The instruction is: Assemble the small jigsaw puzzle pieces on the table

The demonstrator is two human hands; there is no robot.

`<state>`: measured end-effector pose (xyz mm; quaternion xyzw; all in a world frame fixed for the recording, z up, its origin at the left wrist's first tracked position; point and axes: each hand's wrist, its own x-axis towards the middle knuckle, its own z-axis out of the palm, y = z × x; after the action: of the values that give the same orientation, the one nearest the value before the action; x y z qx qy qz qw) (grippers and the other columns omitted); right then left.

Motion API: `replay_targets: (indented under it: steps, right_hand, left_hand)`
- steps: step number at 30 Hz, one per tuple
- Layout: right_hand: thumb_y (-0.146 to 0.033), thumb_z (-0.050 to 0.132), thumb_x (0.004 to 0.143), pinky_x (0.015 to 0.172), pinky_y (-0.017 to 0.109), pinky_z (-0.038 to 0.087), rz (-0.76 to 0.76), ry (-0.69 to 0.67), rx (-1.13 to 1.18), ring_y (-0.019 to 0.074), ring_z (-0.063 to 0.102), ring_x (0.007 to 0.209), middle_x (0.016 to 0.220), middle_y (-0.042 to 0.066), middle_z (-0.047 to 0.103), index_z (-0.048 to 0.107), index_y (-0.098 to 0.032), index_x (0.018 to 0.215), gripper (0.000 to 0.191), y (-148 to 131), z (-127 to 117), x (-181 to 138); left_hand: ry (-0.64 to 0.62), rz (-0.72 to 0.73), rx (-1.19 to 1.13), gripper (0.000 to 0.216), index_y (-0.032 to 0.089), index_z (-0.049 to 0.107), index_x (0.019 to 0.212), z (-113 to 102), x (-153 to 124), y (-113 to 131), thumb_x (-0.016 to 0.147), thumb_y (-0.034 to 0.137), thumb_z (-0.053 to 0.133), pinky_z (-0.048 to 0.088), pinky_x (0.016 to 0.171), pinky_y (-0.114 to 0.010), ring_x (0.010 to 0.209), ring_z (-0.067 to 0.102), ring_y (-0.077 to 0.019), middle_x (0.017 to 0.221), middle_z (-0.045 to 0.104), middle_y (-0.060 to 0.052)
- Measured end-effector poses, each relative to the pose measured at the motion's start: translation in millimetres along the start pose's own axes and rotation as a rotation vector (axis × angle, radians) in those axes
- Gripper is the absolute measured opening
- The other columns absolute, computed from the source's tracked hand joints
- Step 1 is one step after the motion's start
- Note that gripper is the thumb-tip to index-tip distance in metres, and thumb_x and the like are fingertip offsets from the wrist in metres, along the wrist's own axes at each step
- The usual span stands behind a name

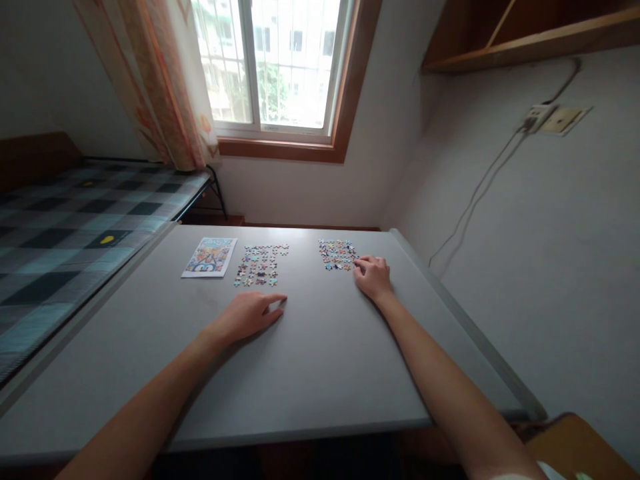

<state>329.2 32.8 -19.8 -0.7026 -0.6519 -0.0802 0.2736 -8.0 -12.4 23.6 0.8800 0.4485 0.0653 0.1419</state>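
Small jigsaw pieces lie on the grey table in two groups. My right hand is at the right edge of the right group of jigsaw pieces, fingers bent and closed, with a small dark jigsaw piece at the fingertips. Just in front of the left group of jigsaw pieces, which is set out in loose rows, my left hand rests on the tabletop. Its index finger and thumb are stretched out and apart, with nothing between them. Left of that group lies a colourful picture sheet with cartoon figures.
The grey table has a raised edge along its right side by the wall. A bed with a checked mattress stands to the left. Ahead are a window and a curtain. Cables hang from a wall socket.
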Motion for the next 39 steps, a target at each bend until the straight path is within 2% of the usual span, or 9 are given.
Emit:
replay_targets:
  steps: [7, 11, 14, 19, 26, 33, 39]
  right_hand:
    - [-0.017, 0.048, 0.075, 0.081, 0.039, 0.04, -0.035, 0.067, 0.11, 0.0249, 0.05, 0.089, 0.095, 0.009, 0.065, 0.072, -0.02, 0.095, 0.031, 14.0, 0.7, 4.6]
    - [-0.011, 0.043, 0.074, 0.083, 0.034, 0.043, -0.123, -0.007, 0.309, 0.0194, 0.055, 0.081, 0.083, 0.006, 0.064, 0.073, -0.021, 0.086, 0.034, 32.7, -7.2, 8.3]
    - [-0.017, 0.046, 0.077, 0.081, 0.034, 0.044, -0.133, -0.034, 0.381, 0.0189, 0.056, 0.082, 0.083, 0.005, 0.063, 0.073, -0.022, 0.085, 0.029, 40.4, -11.1, 7.5]
    - [-0.035, 0.058, 0.077, 0.08, 0.034, 0.045, -0.121, -0.086, 0.403, 0.0192, 0.058, 0.082, 0.085, 0.006, 0.064, 0.073, -0.021, 0.087, 0.023, 37.1, -9.8, 5.3]
    - [-0.029, 0.057, 0.077, 0.082, 0.036, 0.044, -0.109, -0.085, 0.355, 0.0198, 0.057, 0.082, 0.083, 0.006, 0.063, 0.073, -0.022, 0.079, 0.017, 35.3, -4.6, 8.7]
    - [-0.027, 0.057, 0.077, 0.082, 0.036, 0.044, -0.089, -0.07, 0.339, 0.0197, 0.056, 0.082, 0.084, 0.006, 0.062, 0.073, -0.022, 0.079, 0.017, 37.4, -0.8, 12.2]
    - [-0.019, 0.053, 0.078, 0.09, 0.039, 0.04, -0.212, 0.022, 0.385, 0.0211, 0.054, 0.093, 0.094, 0.006, 0.067, 0.072, -0.023, 0.091, 0.023, 24.6, -4.3, 8.5]
  left_hand:
    - [-0.001, -0.004, 0.008, 0.041, 0.03, 0.059, 0.121, 1.3, -0.6, -1.2, 0.087, 0.045, 0.043, 0.035, 0.059, -0.022, 0.062, 0.056, -0.0135, 0.069, 0.066, 0.0]
    - [0.004, 0.009, 0.006, 0.04, 0.032, 0.058, 0.122, 1.4, -1.3, -1.8, 0.087, 0.046, 0.042, 0.036, 0.06, -0.023, 0.063, 0.057, -0.0141, 0.069, 0.066, 0.001]
    - [0.007, 0.011, 0.009, 0.04, 0.033, 0.059, 0.121, 0.6, -1.2, -1.1, 0.087, 0.046, 0.042, 0.036, 0.06, -0.023, 0.063, 0.057, -0.0144, 0.069, 0.066, 0.001]
    - [-0.003, -0.006, -0.004, 0.041, 0.03, 0.06, 0.121, 0.3, -0.4, -0.4, 0.086, 0.046, 0.043, 0.035, 0.059, -0.023, 0.062, 0.056, -0.0137, 0.069, 0.066, 0.0]
    - [-0.001, 0.002, 0.002, 0.04, 0.033, 0.058, 0.121, 2.0, 0.2, -1.5, 0.087, 0.046, 0.042, 0.033, 0.058, -0.023, 0.061, 0.056, -0.0136, 0.068, 0.066, 0.002]
    - [0.001, 0.003, -0.002, 0.04, 0.032, 0.059, 0.121, 1.3, -0.5, -1.0, 0.087, 0.045, 0.042, 0.032, 0.059, -0.023, 0.061, 0.055, -0.0133, 0.068, 0.065, 0.001]
    - [-0.005, -0.003, -0.004, 0.041, 0.03, 0.059, 0.121, -2.0, -1.6, 1.2, 0.087, 0.045, 0.042, 0.034, 0.059, -0.023, 0.061, 0.055, -0.0133, 0.067, 0.065, 0.001]
